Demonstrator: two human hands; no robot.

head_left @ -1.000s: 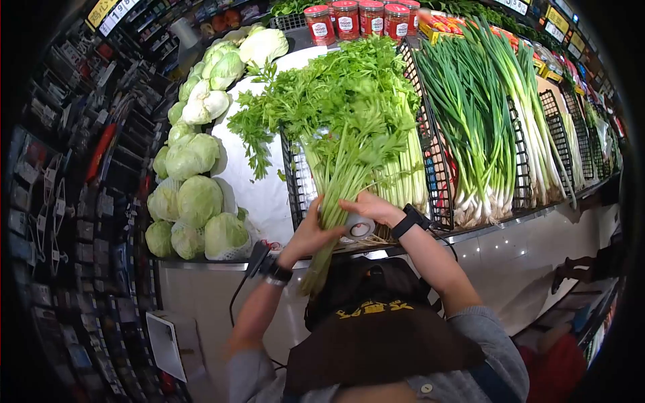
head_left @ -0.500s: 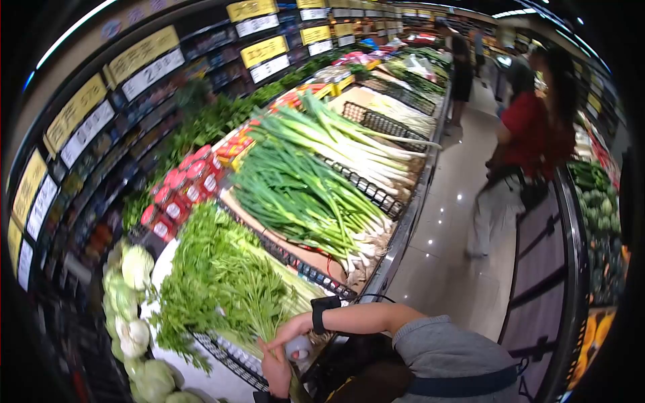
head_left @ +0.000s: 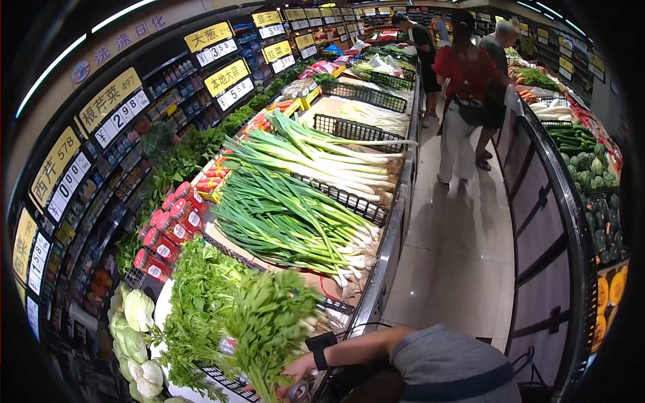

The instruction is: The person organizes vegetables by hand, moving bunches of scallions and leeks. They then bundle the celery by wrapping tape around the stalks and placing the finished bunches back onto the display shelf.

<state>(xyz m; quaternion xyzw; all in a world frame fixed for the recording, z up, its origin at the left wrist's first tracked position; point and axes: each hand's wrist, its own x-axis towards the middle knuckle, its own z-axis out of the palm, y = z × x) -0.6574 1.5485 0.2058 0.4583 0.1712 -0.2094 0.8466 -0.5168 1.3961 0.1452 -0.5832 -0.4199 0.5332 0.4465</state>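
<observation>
A leafy bunch of celery (head_left: 272,322) is raised over the other celery (head_left: 191,302) in the front crate. My right hand (head_left: 299,369), with a black band at the wrist, is closed at the lower part of this bunch; leaves cover some of its fingers. Just below that hand is a small round roll (head_left: 297,391), perhaps tape. Of my left hand (head_left: 248,387), only a sliver of skin shows at the bottom edge of the leaves, so its fingers are hidden.
Scallions (head_left: 295,221) and leeks (head_left: 316,158) lie beyond the celery. Red-lidded jars (head_left: 161,243) and cabbages (head_left: 138,312) line the left side. Price signs (head_left: 111,107) hang above. Several people, one in a red top (head_left: 463,70), stand in the aisle (head_left: 450,269).
The celery bunch has come up, its leaves now covering most of my left hand. My right hand has moved lower. The view has shifted, and the person in red is farther along the aisle.
</observation>
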